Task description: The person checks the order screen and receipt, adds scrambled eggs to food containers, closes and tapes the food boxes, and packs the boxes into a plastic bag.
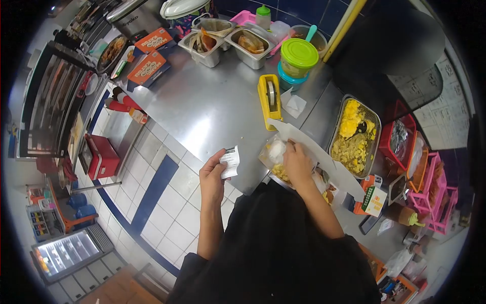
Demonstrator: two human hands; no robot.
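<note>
My left hand (213, 175) pinches a small printed paper slip (230, 161) above the counter's front edge. My right hand (297, 164) reaches down into an open food box, its fingers curled beside a rounded white item (277, 151); what the fingertips grip is hidden. Yellow food (280, 172) shows in the box below that hand. The white box lid (319, 154) stands up along the far side, and more food lies under my right forearm. A yellow tape dispenser (270, 101) is just beyond the box, with a crumpled white paper (293, 104) beside it.
A metal tray (375, 147) of yellow food with a black spoon stands to the right. Steel containers (208, 60) and a green-lidded tub (299, 53) line the back. Orange boxes (147, 67) sit back left. A phone (371, 223) and sauce bottle (403, 215) lie right.
</note>
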